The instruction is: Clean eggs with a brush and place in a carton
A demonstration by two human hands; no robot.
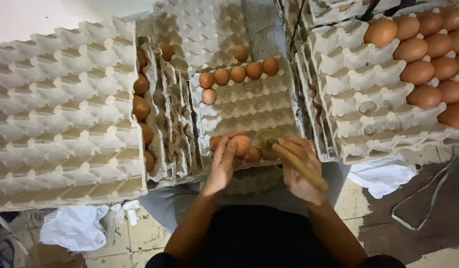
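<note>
My left hand [223, 164] grips a brown egg [241, 144] over the near edge of a grey pulp egg tray [249, 106] in front of me. My right hand [300, 171] holds a yellowish wooden-handled brush [299, 164], its head close to the egg. More brown eggs [254, 155] lie in the tray's near row, partly hidden by my hands. A row of several brown eggs [238, 73] fills the tray's far side, with one paler egg [208, 96] just below it.
A tall stack of empty trays [61, 114] stands at left, with eggs [140, 106] showing along its right side. At right a tray [368, 99] carries several large brown eggs [428, 54]. White plastic bags [75, 226] lie on the tiled floor.
</note>
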